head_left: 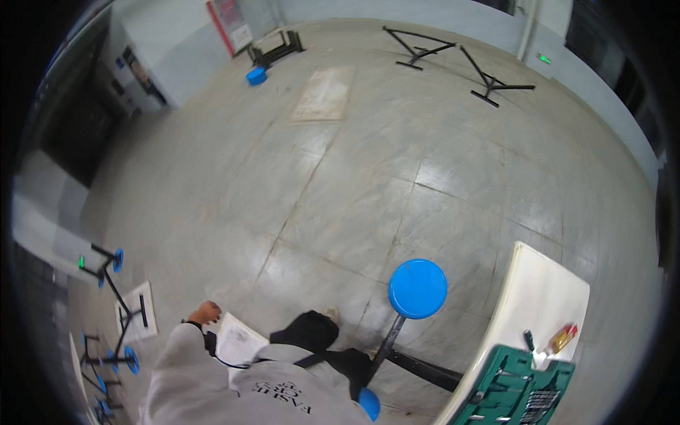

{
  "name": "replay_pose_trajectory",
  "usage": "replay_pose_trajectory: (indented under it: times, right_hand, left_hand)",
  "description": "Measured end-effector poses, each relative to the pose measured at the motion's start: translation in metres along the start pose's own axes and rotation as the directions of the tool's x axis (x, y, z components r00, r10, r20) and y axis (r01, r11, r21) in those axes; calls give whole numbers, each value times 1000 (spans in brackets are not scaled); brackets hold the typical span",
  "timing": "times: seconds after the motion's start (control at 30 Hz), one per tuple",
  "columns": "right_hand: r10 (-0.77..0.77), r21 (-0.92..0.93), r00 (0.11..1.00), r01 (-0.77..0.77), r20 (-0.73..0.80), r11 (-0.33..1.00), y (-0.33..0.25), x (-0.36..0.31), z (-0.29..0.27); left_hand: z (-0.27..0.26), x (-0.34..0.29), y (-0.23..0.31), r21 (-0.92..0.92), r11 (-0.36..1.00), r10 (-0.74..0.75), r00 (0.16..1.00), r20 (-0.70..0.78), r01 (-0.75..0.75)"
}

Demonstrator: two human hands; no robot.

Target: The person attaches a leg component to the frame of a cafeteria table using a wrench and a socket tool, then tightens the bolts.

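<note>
My left hand [207, 312] hangs out at my left side, below the grey sleeve and a dark band at the wrist. Its fingers are loosely bent, and I see nothing held in them. Just right of it is a white panel [241, 341], partly hidden by my body; whether the hand touches it I cannot tell. My right hand is out of sight. In front of me to the right is a round blue stool seat [418, 288] on a black metal frame [425, 370]. A second blue seat [368, 404] shows beside my leg.
At the right stands a white tabletop [542, 294] with an open green tool case [517, 389], a dark-handled tool [528, 340] and a yellow-red item [563, 338]. Black frames with blue seats [127, 315] stand left. Bare black frames [489, 85] and a white panel [324, 93] lie farther off.
</note>
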State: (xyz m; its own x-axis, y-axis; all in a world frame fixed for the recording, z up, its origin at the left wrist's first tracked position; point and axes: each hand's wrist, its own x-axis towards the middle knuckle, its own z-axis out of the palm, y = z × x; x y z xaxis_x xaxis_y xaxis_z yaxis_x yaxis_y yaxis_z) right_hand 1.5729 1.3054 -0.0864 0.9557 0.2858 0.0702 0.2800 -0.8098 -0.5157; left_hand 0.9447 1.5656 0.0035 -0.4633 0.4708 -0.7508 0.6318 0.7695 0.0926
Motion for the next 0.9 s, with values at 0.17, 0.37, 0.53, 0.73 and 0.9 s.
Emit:
replay_pose_trajectory:
  times: [0.17, 0.37, 0.53, 0.73, 0.9]
  right_hand:
    - [-19, 229, 876, -105, 483, 968, -76, -63, 46]
    - [43, 185, 740, -224, 671, 957, -133, -39, 72]
    - [113, 157, 752, -278, 649, 948, -210, 45, 64]
    - [14, 170, 613, -240, 790, 956, -357, 59, 109]
    - [-177, 191, 361, -3, 916, 982, -511, 7, 216]
  left_hand:
    - [8, -37, -24, -25, 985, -160, 964, 211, 169]
    - [15, 31, -17, -114, 984, -100, 960, 263, 134]
    - [-3, 129, 65, -121, 987, 135, 960, 247, -107]
    - [-105, 191, 226, 4, 503, 864, 503, -34, -864]
    - [-247, 195, 257, -234, 467, 845, 508, -165, -853]
